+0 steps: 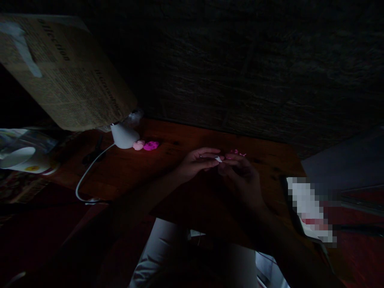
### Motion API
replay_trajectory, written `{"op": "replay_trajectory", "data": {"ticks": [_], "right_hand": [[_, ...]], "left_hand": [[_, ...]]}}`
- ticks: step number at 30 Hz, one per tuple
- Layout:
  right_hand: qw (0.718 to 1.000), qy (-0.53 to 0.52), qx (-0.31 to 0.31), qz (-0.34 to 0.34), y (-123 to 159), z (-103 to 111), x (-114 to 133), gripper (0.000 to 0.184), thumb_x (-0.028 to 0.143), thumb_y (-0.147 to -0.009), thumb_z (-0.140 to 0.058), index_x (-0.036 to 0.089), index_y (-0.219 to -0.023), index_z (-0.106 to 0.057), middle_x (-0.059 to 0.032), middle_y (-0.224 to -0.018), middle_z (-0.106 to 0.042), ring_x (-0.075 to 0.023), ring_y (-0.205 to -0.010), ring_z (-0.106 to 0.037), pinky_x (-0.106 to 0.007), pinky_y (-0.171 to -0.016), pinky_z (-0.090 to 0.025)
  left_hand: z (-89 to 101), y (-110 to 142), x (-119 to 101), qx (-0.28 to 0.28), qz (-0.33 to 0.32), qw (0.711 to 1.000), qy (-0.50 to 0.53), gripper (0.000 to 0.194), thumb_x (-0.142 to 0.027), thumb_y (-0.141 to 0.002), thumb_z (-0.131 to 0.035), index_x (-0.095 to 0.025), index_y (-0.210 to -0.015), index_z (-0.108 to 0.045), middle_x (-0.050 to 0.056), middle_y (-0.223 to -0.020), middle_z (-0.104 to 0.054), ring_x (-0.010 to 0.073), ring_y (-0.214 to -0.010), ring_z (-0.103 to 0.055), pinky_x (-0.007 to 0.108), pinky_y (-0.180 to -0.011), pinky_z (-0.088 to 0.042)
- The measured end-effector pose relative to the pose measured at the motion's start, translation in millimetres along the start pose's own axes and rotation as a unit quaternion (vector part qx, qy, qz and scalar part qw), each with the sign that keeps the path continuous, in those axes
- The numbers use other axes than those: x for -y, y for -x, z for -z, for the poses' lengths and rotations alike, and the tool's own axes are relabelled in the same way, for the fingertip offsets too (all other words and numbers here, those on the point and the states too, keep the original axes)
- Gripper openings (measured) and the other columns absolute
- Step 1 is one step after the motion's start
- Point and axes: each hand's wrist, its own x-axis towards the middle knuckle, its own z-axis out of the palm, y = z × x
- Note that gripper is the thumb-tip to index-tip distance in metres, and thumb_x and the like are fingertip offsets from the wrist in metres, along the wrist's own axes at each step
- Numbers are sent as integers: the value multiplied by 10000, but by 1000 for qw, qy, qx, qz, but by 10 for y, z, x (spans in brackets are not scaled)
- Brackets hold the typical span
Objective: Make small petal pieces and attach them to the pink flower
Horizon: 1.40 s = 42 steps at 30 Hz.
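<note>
Above the wooden table, my left hand and my right hand meet fingertip to fingertip. Between them is a small white piece, perhaps modelling clay, pinched by the fingers of my left hand. My right thumb and fingers are closed against its other end; dim light hides the exact contact. Just behind my right hand lie several small pink bits. Farther left sit a pale pink lump of clay and a magenta lump of clay, touching each other.
A lamp with a white base and newspaper-print shade stands at the left, its white cable curving over the front edge. A paper cup is far left. A lit screen, blurred out, lies right. A dark wall backs the table.
</note>
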Motion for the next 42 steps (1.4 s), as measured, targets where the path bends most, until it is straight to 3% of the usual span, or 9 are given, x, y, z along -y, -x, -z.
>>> {"op": "replay_trajectory", "data": {"ticks": [13, 19, 23, 29, 35, 42], "right_hand": [[1000, -4, 7, 12, 24, -17, 38, 232, 333, -789, -794, 271, -998, -716, -1, -842, -797, -204, -830, -747, -398, -846, -581], [1000, 2, 8, -10, 19, -28, 44, 337, 378, -755, -828, 261, -1050, -715, -43, -960, -811, -225, -884, -749, -410, -840, -592], [999, 1, 33, -38, 11, -27, 36, 375, 387, -729, -844, 266, -1069, -741, -45, -949, -808, -217, -855, -741, -374, -766, -594], [997, 11, 51, -59, 32, -19, 31, 288, 459, -766, -805, 244, -957, -799, -43, -861, -792, -153, -634, -646, -295, -594, -533], [996, 12, 59, -59, 39, 2, 12, 238, 436, -780, -797, 244, -920, -807, -19, -809, -767, -133, -629, -616, -269, -595, -500], [998, 27, 45, -31, 28, -4, 5, 214, 417, -803, -778, 269, -954, -805, -13, -832, -771, -140, -640, -618, -274, -579, -519]], "left_hand": [[-22, 14, -10, -3, 5, 1000, -2, 498, -284, -650, -891, -181, -1112, -736, 81, -1017, -770, 84, -674, -580, 222, -589, -369], [-31, 11, -41, -7, 6, 1000, 30, 447, -256, -640, -894, -184, -1058, -751, 64, -968, -771, 90, -699, -607, 216, -593, -374], [-14, -3, -64, -8, -1, 998, 59, 402, -230, -653, -880, -197, -1035, -756, 56, -978, -772, 100, -755, -639, 208, -601, -374], [14, 0, -72, -2, 10, 999, 52, 432, -243, -675, -869, -202, -1086, -744, 77, -1044, -777, 114, -779, -665, 212, -616, -384], [4, 9, -73, 1, 17, 999, 32, 494, -281, -658, -885, -193, -1120, -736, 90, -1066, -774, 115, -756, -670, 216, -616, -393], [-29, 11, -46, 5, -11, 1000, 27, 383, -277, -649, -886, -185, -1002, -769, 92, -1097, -756, 100, -735, -632, 211, -573, -370]]}}
